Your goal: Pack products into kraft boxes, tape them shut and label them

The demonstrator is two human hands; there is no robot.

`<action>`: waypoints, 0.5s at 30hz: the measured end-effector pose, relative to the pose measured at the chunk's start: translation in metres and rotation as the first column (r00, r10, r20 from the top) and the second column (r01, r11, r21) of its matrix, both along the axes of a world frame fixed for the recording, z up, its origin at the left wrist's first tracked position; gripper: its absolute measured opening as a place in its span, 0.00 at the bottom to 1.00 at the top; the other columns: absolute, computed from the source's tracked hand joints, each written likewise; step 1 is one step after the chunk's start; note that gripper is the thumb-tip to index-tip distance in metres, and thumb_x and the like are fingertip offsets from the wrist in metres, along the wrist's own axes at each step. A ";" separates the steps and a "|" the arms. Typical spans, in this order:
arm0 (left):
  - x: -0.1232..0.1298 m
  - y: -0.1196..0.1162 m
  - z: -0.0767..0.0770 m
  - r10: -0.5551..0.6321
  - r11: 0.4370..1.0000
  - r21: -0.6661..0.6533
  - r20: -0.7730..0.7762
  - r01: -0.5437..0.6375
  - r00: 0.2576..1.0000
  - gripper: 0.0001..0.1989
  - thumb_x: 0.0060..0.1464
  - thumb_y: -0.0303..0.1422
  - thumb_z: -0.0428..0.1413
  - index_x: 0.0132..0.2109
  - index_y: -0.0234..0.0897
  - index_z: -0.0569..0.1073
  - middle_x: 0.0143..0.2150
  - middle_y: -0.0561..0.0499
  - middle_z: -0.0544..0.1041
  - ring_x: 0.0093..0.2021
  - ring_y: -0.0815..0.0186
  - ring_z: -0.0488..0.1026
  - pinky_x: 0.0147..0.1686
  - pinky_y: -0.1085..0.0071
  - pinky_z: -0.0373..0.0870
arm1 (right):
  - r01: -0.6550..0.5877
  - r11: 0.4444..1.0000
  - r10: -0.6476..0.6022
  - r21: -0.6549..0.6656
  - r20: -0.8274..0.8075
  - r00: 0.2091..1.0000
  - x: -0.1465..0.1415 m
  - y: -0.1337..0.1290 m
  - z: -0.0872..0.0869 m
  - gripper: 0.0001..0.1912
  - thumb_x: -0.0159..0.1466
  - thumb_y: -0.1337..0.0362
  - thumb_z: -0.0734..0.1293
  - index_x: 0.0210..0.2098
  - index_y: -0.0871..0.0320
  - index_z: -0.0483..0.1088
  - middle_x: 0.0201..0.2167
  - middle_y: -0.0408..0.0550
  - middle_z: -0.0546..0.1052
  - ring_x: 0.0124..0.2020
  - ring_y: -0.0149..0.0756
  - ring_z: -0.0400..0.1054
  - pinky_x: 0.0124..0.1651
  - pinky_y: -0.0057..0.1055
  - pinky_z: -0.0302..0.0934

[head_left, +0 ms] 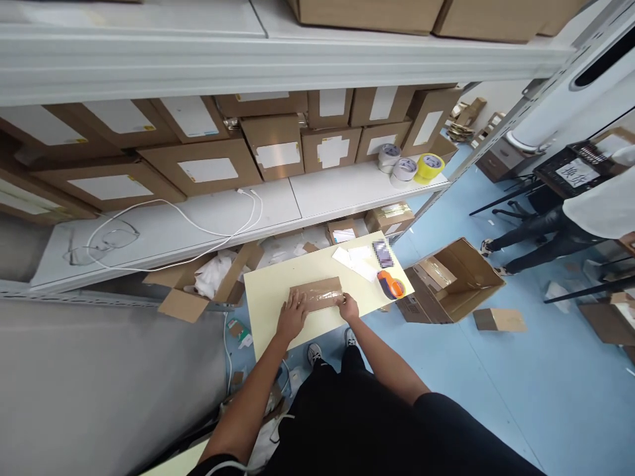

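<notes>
A small brown cardboard package (318, 293) with shiny clear tape along it lies on the pale yellow table (268, 291). My left hand (292, 316) rests on the package's left end, its fingers apart. At the right end, my right hand (348, 307) has its fingers closed on the package's edge. To the right on the table are white paper sheets (356, 262), an orange and dark blue tape dispenser (389, 284) and a dark item blurred into squares (382, 253).
Shelving (238, 221) with labelled boxes stands ahead, with tape rolls (404, 170) and a white cable (198, 228) on it. Open cartons stand left (186, 301) and right (466, 284) of the table. Another person (570, 225) stands at far right.
</notes>
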State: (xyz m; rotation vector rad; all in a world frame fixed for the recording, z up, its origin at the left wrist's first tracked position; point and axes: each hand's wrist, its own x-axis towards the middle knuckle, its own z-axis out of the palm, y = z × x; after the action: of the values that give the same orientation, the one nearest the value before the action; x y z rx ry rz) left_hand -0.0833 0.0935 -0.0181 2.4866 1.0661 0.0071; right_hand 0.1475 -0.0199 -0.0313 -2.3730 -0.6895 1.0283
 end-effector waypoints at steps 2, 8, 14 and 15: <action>0.007 -0.013 -0.005 0.015 1.000 0.009 -0.033 -0.015 0.999 0.31 0.66 0.39 0.53 0.73 0.39 0.65 0.78 0.35 0.57 0.79 0.43 0.48 0.71 0.42 0.55 | 0.004 1.000 -0.004 0.023 -0.003 1.000 0.008 -0.005 -0.002 0.24 0.63 0.52 0.73 0.57 0.53 0.75 0.50 0.55 0.83 0.51 0.48 0.78 0.51 0.39 0.72; 0.071 -0.038 0.005 -0.033 0.999 0.009 -0.234 0.037 0.972 0.33 0.70 0.38 0.46 0.77 0.32 0.57 0.80 0.33 0.49 0.80 0.44 0.42 0.72 0.44 0.54 | 0.050 0.998 -0.051 0.036 0.005 0.999 0.063 -0.025 0.001 0.23 0.63 0.52 0.74 0.56 0.52 0.76 0.52 0.53 0.83 0.51 0.47 0.79 0.53 0.38 0.71; 0.139 -0.047 0.019 -0.095 0.990 -0.138 -0.425 0.039 0.900 0.45 0.66 0.44 0.54 0.80 0.32 0.44 0.81 0.35 0.32 0.80 0.43 0.30 0.70 0.44 0.59 | -0.041 0.994 0.045 0.104 -0.037 0.998 0.148 -0.059 -0.006 0.16 0.63 0.57 0.73 0.50 0.54 0.78 0.43 0.50 0.84 0.46 0.45 0.79 0.49 0.35 0.71; 0.144 -0.045 0.019 -0.106 0.984 -0.176 -0.466 0.026 0.879 0.49 0.64 0.45 0.56 0.80 0.33 0.41 0.80 0.35 0.28 0.80 0.43 0.27 0.68 0.43 0.61 | -0.053 0.992 0.055 0.114 -0.016 0.998 0.162 -0.066 -0.009 0.15 0.63 0.59 0.72 0.48 0.54 0.78 0.42 0.50 0.84 0.46 0.45 0.79 0.49 0.36 0.71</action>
State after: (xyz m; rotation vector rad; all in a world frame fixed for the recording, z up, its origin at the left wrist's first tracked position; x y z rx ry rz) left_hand 0.0608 0.0489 0.0011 2.4253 1.1073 -0.7189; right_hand 0.3092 -0.0858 -0.0403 -2.2553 -0.7880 1.0060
